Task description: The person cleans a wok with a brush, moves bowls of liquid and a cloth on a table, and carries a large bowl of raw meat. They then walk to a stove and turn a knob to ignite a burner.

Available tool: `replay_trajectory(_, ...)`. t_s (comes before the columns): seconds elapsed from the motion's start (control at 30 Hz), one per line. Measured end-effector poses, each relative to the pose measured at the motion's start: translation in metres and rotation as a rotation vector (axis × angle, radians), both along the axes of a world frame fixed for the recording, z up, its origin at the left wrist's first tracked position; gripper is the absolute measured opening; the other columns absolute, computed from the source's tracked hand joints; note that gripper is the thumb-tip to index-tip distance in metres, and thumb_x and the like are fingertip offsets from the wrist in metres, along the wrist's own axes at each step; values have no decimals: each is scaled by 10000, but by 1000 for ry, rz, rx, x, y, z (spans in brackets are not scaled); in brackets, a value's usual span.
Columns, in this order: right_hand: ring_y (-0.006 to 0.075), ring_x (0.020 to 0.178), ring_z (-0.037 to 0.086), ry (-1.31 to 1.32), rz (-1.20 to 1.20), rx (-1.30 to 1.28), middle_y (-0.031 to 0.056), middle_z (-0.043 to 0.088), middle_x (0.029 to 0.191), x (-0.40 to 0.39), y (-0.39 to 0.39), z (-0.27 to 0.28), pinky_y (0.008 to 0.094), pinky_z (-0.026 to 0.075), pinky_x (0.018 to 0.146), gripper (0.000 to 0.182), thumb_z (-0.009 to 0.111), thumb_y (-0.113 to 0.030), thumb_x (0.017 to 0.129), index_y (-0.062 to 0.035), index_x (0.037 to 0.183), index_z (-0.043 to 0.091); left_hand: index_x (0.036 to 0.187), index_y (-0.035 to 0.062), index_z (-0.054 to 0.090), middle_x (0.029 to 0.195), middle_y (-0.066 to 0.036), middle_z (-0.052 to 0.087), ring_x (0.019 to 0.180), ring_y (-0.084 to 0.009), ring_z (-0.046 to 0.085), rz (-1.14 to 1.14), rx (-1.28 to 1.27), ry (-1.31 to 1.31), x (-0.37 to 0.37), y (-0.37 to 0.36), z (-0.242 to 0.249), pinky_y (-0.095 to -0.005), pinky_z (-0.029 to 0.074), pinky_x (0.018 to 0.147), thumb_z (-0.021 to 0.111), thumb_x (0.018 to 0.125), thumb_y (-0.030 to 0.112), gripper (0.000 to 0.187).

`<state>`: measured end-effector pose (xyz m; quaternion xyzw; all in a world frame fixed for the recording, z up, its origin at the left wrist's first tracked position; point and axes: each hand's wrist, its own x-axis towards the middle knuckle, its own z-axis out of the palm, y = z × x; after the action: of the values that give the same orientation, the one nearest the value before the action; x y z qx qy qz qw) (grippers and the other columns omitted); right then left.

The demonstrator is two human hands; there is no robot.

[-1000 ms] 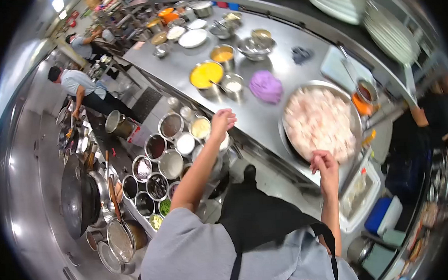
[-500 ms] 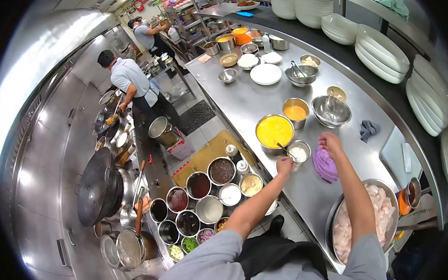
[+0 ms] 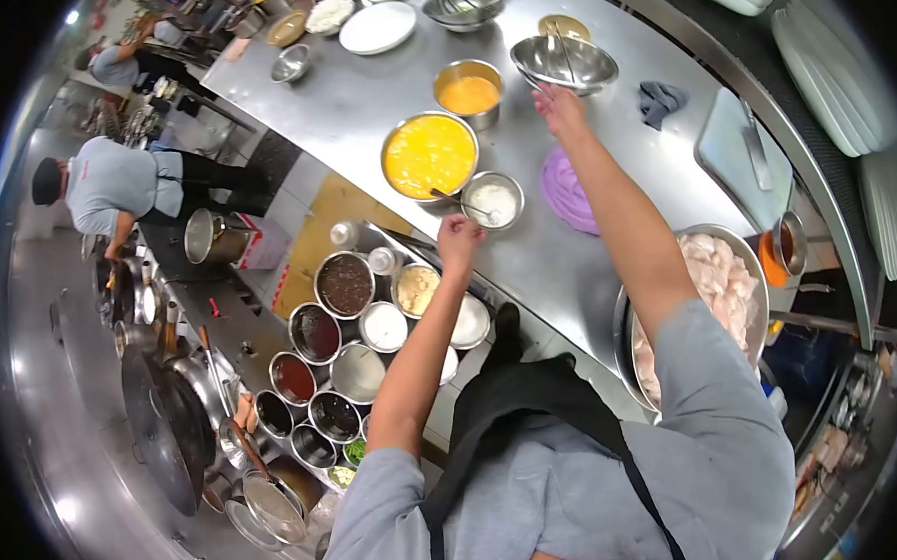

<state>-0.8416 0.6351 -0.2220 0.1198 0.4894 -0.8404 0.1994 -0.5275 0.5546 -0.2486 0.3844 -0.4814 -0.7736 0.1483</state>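
Observation:
My left hand (image 3: 461, 241) hovers at the table's near edge with its fingers curled in; whatever they may hold is hidden. Just beyond it, a small metal bowl of white powder (image 3: 493, 200) has a spoon (image 3: 457, 203) leaning in it, apart from the hand. My right hand (image 3: 560, 111) reaches forward, its fingers closed at the near rim of a wide metal mixing bowl (image 3: 591, 64) with a utensil inside. Beneath the right forearm lies a purple cloth (image 3: 568, 193). A pot of yellow liquid egg (image 3: 429, 157) and a smaller pot of orange liquid (image 3: 468, 95) stand left of the mixing bowl.
A large basin of pale raw meat (image 3: 710, 299) sits at the right. A cutting board (image 3: 728, 158) with a knife (image 3: 755, 151) lies behind it, near a grey cloth (image 3: 661, 103). Sauce pots (image 3: 345, 285) crowd the left, and a co-worker (image 3: 124, 179) stands at the stoves.
My right hand has moved forward from above the purple cloth to the mixing bowl's rim. My left hand stays near the powder bowl. The view has shifted downward and to the right.

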Motion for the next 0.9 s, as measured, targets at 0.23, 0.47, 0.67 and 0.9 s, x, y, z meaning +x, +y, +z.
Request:
replay_trajectory(0.23, 230, 661, 621, -63, 277, 276, 144, 605, 879, 23, -51, -18, 323, 512, 502, 231, 617, -114, 870, -1, 1033, 498, 975, -5, 498, 820, -99, 619, 702, -171, 638, -32, 12, 28, 7, -2, -2, -256, 533, 642, 602, 881, 59, 154)
replay_trajectory(0.47, 240, 574, 639, 154, 160, 593, 158, 592, 794, 33, -88, -9, 330, 540, 426, 282, 619, 25, 806, -4, 1016, 432, 1022, -2, 486, 819, -105, 626, 709, -173, 641, -51, 54, 24, 11, -2, 5, -252, 528, 645, 612, 891, 87, 203)
replay_trajectory(0.67, 272, 513, 630, 52, 202, 373, 179, 573, 809, 14, -87, -23, 346, 550, 412, 309, 572, 80, 750, -1, 993, 399, 1060, -15, 468, 815, -116, 625, 720, -191, 655, -88, 56, 8, 14, 0, 9, -249, 525, 646, 615, 900, 113, 252)
replay_trajectory(0.9, 248, 560, 616, 49, 153, 399, 168, 560, 777, 15, -59, -21, 350, 572, 459, 218, 566, 66, 808, -5, 945, 411, 993, 17, 448, 840, -128, 613, 726, -223, 670, -113, 111, 54, 7, 2, 14, -265, 554, 647, 552, 915, 69, 140)
